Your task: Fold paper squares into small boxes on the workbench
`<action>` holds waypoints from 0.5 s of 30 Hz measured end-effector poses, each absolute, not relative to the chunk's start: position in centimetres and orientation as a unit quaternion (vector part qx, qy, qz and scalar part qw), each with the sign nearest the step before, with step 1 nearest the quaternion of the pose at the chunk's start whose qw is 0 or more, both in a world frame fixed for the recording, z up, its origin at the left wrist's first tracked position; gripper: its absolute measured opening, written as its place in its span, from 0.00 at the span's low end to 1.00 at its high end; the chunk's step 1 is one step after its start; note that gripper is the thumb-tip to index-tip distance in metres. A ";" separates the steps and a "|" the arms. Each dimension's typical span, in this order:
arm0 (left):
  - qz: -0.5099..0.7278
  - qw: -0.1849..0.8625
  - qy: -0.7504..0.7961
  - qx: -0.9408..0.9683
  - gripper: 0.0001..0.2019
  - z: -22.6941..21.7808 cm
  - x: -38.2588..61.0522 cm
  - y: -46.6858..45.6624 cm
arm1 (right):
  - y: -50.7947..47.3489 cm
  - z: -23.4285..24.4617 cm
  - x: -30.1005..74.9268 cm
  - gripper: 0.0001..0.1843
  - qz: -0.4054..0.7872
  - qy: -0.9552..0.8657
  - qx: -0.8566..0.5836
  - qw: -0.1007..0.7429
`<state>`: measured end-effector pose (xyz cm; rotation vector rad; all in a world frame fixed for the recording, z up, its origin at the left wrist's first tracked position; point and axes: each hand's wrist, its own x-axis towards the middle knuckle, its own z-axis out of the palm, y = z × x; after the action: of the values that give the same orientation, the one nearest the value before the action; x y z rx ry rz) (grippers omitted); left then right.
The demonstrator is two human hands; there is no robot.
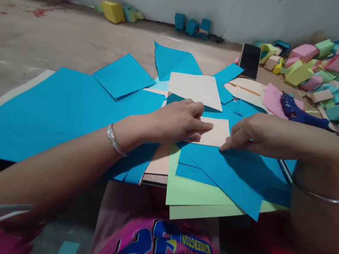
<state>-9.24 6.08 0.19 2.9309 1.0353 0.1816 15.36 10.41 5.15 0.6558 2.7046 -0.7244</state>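
Mid-frame, the peach paper [217, 134] lies on overlapping blue sheets [60, 116]. The left hand [177, 122] presses it flat, fingers stretched out, gripping nothing. The right hand [254, 131] sets bent fingers on its right edge; whether they pinch it, I cannot tell. A glue gun [299, 114] lies upper right.

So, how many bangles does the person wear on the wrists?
2. One silver bangle is on the wrist of the left hand; a thinner bangle is on the wrist of the right hand. None appears hidden.
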 end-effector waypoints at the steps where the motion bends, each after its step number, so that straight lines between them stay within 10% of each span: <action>1: 0.061 0.014 0.331 0.941 0.14 0.1 -9.3 6.1 | 10.4 5.1 15.4 0.15 -0.249 0.928 0.235 0.146; 15: 0.079 0.064 0.353 0.930 0.14 -0.3 -9.5 6.6 | 9.8 4.2 11.6 0.15 -0.366 0.925 0.076 0.065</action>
<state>-9.52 6.57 -0.26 2.8080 1.0651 0.2375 11.62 9.83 4.22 0.2289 2.7931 -1.1035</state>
